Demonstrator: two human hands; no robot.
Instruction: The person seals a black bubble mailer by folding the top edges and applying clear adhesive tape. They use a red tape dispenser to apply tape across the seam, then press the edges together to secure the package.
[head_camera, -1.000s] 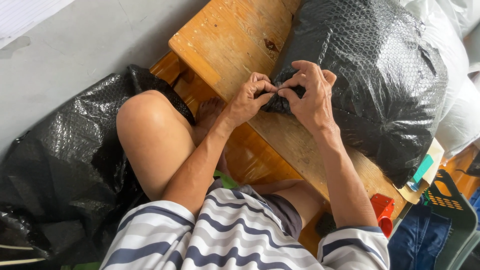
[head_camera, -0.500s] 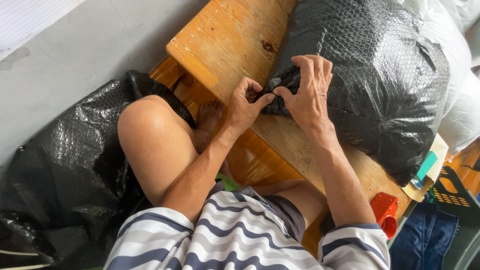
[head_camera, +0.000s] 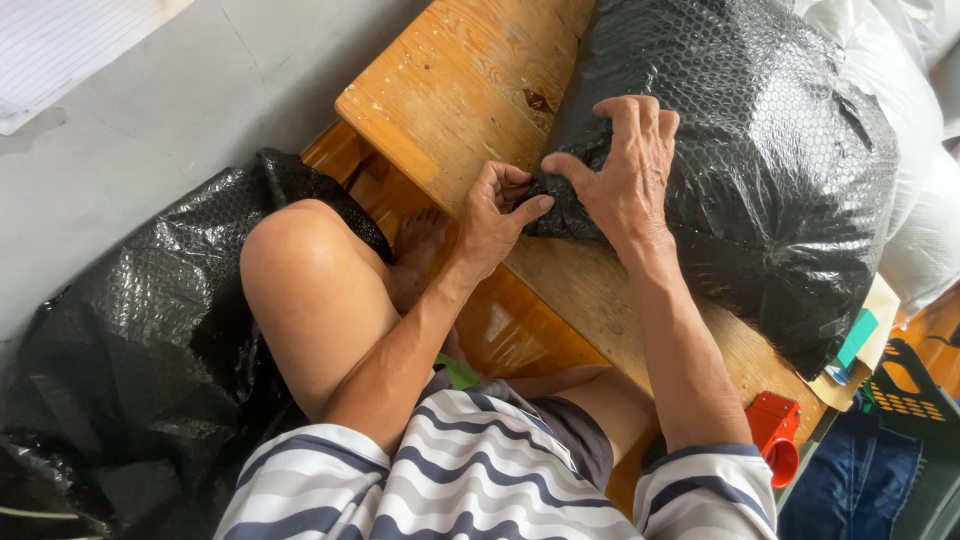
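Fingers of left hand (head_camera: 497, 212) pinching the near corner of the black bubble-wrap bundle (head_camera: 740, 170), grip narrow. Right hand (head_camera: 625, 175) pressing spread on top, lying on the wooden table (head_camera: 470, 80).

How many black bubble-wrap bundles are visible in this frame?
2. One black bubble-wrap bundle lies on the wooden bench, with the left hand and right hand at its near corner. The other bundle sits on the floor beside the raised knee. More may lie out of frame.
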